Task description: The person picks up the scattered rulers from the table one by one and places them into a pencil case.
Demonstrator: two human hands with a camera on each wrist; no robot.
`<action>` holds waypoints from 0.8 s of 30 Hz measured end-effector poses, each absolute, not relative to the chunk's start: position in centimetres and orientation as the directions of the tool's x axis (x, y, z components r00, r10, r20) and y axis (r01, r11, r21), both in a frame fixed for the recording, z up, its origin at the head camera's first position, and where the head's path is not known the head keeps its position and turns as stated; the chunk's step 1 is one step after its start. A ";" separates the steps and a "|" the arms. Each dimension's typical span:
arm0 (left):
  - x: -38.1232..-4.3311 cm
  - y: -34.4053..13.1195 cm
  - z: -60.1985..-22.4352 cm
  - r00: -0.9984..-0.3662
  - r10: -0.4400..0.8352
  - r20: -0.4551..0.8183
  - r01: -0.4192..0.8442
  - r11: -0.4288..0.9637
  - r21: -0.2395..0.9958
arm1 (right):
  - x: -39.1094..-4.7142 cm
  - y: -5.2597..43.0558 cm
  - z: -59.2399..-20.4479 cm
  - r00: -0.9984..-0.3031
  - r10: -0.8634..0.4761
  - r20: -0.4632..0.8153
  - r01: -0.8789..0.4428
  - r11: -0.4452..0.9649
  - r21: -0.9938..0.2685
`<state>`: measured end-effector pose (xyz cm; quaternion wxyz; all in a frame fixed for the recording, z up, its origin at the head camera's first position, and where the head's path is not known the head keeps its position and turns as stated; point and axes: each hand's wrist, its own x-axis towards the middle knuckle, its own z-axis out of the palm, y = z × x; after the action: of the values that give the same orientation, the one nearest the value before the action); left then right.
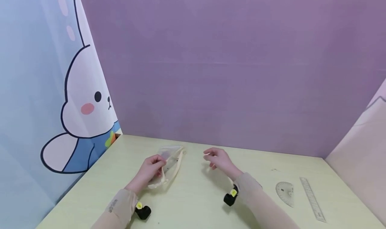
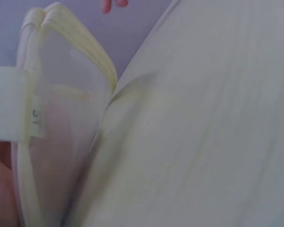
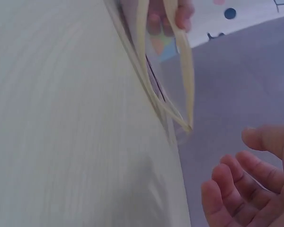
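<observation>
My left hand (image 1: 151, 166) pinches the near edge of a see-through zip pouch (image 1: 174, 168) with cream trim. In the right wrist view, the trim of the pouch (image 3: 188, 80) spreads into a loop, so its mouth gapes. A thin dark line shows inside there. The left wrist view has the clear side of the pouch (image 2: 68, 61) upright, with a pale tab (image 2: 8, 104) at its edge. My right hand (image 1: 219, 159) hovers over the table to the right of the pouch, fingers loosely bent and holding nothing.
On the right of the pale table (image 1: 187, 202) lie a clear protractor (image 1: 283, 193) and a clear ruler (image 1: 312, 199). A tiny dark bit (image 1: 274, 169) lies behind them. A purple panel (image 1: 223, 71) rises at the back, a cartoon-printed curtain (image 1: 36, 88) at left.
</observation>
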<state>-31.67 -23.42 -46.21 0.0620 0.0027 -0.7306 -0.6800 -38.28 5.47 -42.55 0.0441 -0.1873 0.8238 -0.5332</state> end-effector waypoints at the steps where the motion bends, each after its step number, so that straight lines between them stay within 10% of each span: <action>1: -31.7 -23.5 -46.3 -0.992 -0.094 0.080 0.074 0.060 0.995 | -38.1 6.4 -42.5 -0.930 -0.346 0.125 -0.254 0.357 -0.899; 24: -32.1 -24.3 -47.8 -0.999 -0.010 0.051 0.050 0.064 0.997 | -34.0 25.6 -42.5 -0.957 -0.251 0.146 -0.258 0.501 -0.826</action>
<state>-32.15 -24.28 -47.77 0.0221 -0.0137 -0.7291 -0.6839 -34.04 25.65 -42.49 -0.0035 -0.1471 0.8663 -0.4774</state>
